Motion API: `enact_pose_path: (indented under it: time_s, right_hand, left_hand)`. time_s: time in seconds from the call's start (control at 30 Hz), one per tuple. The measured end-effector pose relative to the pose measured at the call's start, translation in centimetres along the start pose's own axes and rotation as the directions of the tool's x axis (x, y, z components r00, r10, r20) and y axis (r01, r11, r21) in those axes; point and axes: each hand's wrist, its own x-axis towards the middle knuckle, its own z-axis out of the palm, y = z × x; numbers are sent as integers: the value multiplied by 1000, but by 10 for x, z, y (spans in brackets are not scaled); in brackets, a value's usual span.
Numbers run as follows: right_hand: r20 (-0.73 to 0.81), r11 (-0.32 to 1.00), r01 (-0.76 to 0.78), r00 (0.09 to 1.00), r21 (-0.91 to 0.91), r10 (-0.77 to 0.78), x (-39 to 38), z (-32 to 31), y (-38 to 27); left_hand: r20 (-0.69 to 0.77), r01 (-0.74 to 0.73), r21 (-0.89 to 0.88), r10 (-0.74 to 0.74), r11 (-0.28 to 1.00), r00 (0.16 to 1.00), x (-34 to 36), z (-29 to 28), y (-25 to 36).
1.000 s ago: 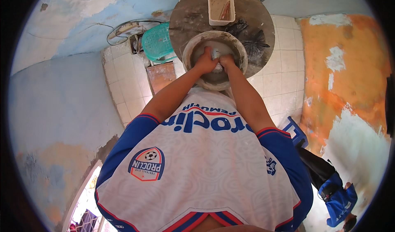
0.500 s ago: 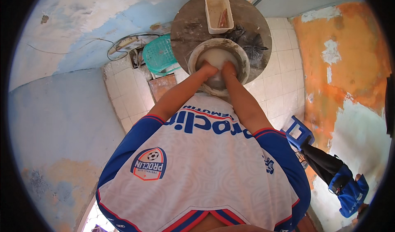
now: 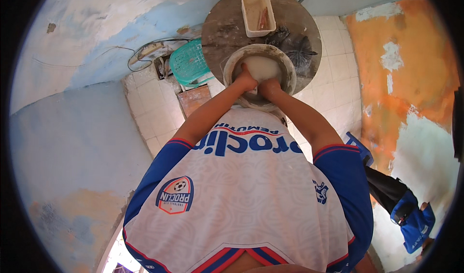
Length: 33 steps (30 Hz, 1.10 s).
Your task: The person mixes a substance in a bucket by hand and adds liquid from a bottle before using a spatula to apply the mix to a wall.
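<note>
A round bucket (image 3: 230, 62) with a stained pale rim holds cloudy whitish liquid (image 3: 264, 68). Both my hands are inside it, close together at the near side. My left hand (image 3: 247, 81) is closed, with one digit sticking up toward the far side; whatever it grips is hidden. My right hand (image 3: 268, 86) is bent toward the left one, its fingers hidden from sight. Between the two hands a small pale patch shows, too small to name.
The bucket stands at the near edge of a round wooden table (image 3: 220, 19). Behind it are a white rectangular tub (image 3: 257, 12) and a crumpled black plastic bag (image 3: 300, 53). A green plastic stool (image 3: 187, 62) stands left. A person in blue (image 3: 418, 222) is at the right, near a blue stool (image 3: 360, 149).
My hands have come closer together in the bucket. The right hand has moved nearer and inward, and the left hand has turned so a digit now points up. The view has shifted slightly.
</note>
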Motion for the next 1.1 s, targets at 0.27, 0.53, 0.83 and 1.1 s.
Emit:
enact_pose_path:
  time_s: [0.27,0.53,0.83,1.1]
  right_hand:
    - [-199,680,-14,952,733,234,-32,-21,24]
    - [-274,275,222,947,935,166,-23,-13,31]
    - [-300,530,115,913,840,277,-37,-37,21]
    - [-369,625,76,859,777,355,-74,-71,4]
  left_hand:
    - [63,-50,-33,52,998,997,-24,-26,16]
    - [-87,-224,-36,220,974,972,-37,-29,18]
    - [-100,-284,-7,282,959,954,-50,-43,30]
    - [-228,-351,-80,325,933,918,-81,-72,37]
